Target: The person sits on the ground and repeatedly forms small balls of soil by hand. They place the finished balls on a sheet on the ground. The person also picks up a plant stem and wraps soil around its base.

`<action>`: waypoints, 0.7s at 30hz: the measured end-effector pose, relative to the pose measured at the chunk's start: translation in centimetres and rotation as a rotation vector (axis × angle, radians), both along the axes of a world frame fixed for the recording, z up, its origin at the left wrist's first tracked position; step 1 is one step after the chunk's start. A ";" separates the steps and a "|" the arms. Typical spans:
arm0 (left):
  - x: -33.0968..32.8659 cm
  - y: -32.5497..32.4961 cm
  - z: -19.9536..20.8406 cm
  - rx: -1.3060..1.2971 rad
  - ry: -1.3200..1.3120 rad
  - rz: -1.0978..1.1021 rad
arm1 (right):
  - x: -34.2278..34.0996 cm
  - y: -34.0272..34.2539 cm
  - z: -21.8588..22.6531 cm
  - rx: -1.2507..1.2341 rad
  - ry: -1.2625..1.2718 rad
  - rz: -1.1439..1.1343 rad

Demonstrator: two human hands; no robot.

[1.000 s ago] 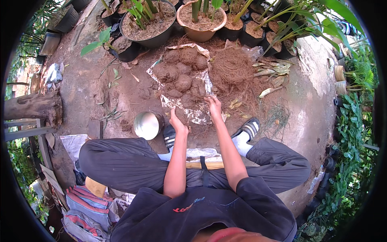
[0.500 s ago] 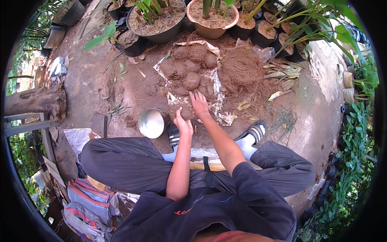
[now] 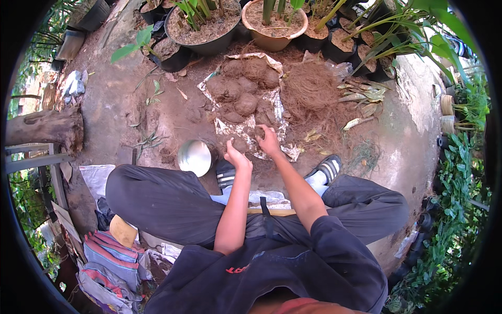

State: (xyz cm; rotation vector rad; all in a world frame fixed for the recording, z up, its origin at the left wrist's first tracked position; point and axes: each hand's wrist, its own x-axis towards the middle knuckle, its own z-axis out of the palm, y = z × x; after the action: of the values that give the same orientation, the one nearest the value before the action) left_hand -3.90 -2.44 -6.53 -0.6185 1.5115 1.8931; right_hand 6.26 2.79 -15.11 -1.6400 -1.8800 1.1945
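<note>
My left hand [image 3: 239,158] cups a brown mud ball [image 3: 240,144] low over the ground, between my feet. Just to its right, my right hand [image 3: 269,141] pinches a small dark lump of mud [image 3: 259,132] in its fingertips. Beyond both hands lies a crumpled, pale, dirt-stained sheet [image 3: 221,127]. Several fibre-covered mud balls [image 3: 246,104] are heaped on it, with flatter loose mud pieces [image 3: 265,112] at the heap's right front.
A pale-lined bucket [image 3: 195,158] stands left of my left hand. Loose brown fibre [image 3: 312,92] is piled right of the sheet, near dry leaves [image 3: 366,93]. Potted plants [image 3: 204,39] line the far side. A log [image 3: 47,129] and folded sacks [image 3: 112,267] lie at left.
My right hand has drawn back from the front of the heap toward me, now with a mud lump in its fingers. The left hand keeps the ball in nearly the same spot.
</note>
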 end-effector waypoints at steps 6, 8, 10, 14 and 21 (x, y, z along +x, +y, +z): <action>1.5 0.0 -0.4 -0.065 0.033 -0.081 | 3.9 1.3 1.4 -0.194 0.573 -0.472; 1.4 -0.5 -0.9 -0.053 0.031 -0.104 | 3.9 1.4 8.0 -0.481 0.617 -0.644; 2.1 -0.5 -0.3 -0.036 0.009 -0.174 | 5.5 1.3 8.4 -0.509 0.833 -0.691; 2.6 -0.5 -0.1 0.033 -0.052 -0.322 | 6.8 0.7 10.7 -0.610 1.202 -0.720; 3.1 -0.7 1.1 0.395 -0.226 -0.547 | 4.6 -2.3 14.5 -0.094 0.753 -0.409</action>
State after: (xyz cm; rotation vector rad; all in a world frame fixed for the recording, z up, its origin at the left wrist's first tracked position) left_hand -0.85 -3.13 -5.40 -0.1971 0.9903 1.5648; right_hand 10.85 0.44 -0.61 -1.2616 -0.9891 1.4492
